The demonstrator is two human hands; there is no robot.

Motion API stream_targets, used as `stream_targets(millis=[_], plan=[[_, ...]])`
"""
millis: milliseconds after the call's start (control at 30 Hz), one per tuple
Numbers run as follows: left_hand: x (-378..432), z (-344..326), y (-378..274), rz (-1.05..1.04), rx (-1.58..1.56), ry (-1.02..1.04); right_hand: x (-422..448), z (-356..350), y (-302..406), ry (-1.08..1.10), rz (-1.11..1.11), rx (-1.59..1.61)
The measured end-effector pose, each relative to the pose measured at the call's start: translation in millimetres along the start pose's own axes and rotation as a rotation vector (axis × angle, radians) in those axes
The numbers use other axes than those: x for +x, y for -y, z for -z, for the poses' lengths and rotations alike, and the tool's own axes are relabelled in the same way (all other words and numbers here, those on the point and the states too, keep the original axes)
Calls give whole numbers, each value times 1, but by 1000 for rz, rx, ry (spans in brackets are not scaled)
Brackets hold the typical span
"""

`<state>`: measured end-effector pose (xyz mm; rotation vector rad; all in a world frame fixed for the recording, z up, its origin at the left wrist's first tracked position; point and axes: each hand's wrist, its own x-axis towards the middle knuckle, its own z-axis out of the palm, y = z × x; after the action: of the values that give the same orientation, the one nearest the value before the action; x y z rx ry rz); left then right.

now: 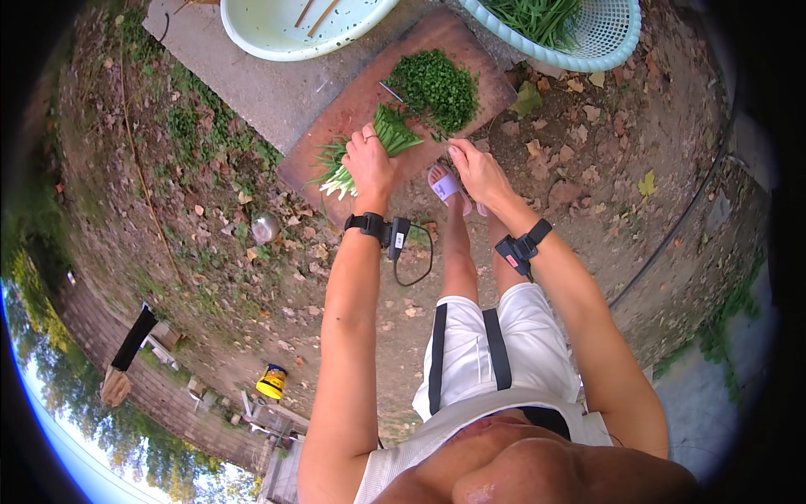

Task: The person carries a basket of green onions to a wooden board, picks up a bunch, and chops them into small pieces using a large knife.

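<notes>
My left hand (pixel 366 162) presses a bunch of green chives (pixel 395 131) onto a wooden cutting board (pixel 352 112). White stem ends stick out below that hand, and the cut green ends face right. In my right hand (pixel 480 169) is the handle of a knife, mostly covered by the fingers. The knife blade (pixel 391 92) shows as a thin edge between the bunch and a heap of chopped chives (pixel 441 88). Some chopped bits lie against the blade, hiding part of it.
A pale basin (pixel 264 41) with two sticks and green bits stands on a concrete slab (pixel 242 91). At upper right, a light-blue plastic basket (pixel 595 62) holds more greens. A clear container (pixel 265 228) and a yellow bucket (pixel 272 382) are on leaf-strewn ground.
</notes>
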<state>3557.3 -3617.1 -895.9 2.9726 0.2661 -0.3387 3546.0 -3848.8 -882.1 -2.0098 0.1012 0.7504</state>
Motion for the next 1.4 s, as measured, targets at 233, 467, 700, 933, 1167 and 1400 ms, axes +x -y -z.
stream_targets(millis=[233,467,700,933,1167,1400], plan=[[6,18,-30,-19,-71,43,-19,26,11,-101,78,145],[14,3,-43,87,93,65,-49,45,44,69,78,99],[19,-10,-45,108,183,79,-42,28,27,27,62,52],[19,-16,-49,95,238,61,-35,45,40,105,-8,40],[24,-19,-38,116,305,90,-2,14,45,137,-102,-28],[21,-1,-49,99,158,148,21,-5,7,-26,66,26]])
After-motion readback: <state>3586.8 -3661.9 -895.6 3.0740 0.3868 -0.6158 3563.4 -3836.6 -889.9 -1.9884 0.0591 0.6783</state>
